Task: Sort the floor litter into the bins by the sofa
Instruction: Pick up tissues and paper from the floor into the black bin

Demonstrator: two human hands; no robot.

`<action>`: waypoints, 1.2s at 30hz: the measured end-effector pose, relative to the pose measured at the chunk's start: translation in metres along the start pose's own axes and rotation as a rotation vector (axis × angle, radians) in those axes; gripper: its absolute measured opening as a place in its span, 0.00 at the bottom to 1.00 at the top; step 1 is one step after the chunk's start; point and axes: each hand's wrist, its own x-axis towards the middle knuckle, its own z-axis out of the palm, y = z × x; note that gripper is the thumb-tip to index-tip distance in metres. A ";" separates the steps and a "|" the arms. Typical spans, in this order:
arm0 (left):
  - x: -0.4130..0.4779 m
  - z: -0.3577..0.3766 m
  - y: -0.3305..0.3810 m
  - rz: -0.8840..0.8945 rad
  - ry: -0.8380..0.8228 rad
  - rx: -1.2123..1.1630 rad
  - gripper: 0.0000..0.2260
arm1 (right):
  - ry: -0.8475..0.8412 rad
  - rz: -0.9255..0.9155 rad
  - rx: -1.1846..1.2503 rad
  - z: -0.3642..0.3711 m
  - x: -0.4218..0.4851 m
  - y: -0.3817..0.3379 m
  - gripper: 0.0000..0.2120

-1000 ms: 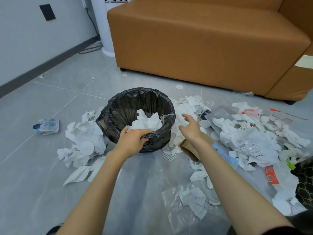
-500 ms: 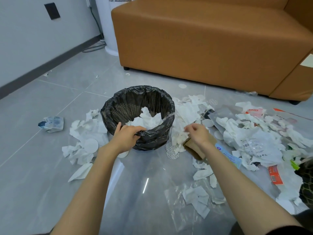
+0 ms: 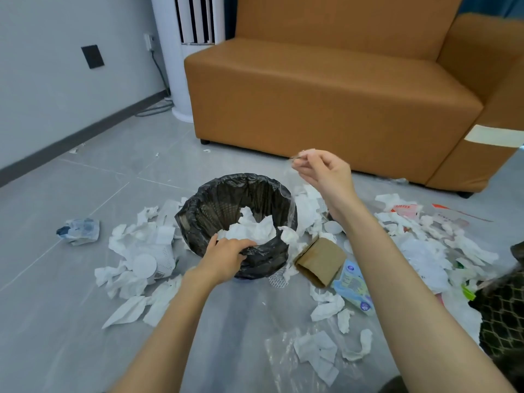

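- The right hand (image 3: pixel 321 173) has gone up from the floor litter. It now pinches a thin see-through wrap (image 3: pixel 287 185) over the black bin (image 3: pixel 198 222).
- The left hand (image 3: pixel 226 258) grips the bin's near rim. White tissues (image 3: pixel 255 228) lie inside.
- The floor tiles (image 3: pixel 85 194) are grey. A brown sofa (image 3: pixel 326 95) stands behind, with a white tower (image 3: pixel 184 52) beside it.
- More tissues and a cardboard piece (image 3: pixel 320 259) lie around the bin.
- A netted bin (image 3: pixel 504 307) is cut off at the right edge. The wrap is blurry.
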 end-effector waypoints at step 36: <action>-0.011 0.097 0.069 0.336 0.289 -0.244 0.17 | -0.084 0.706 -0.813 -0.088 -0.129 0.189 0.10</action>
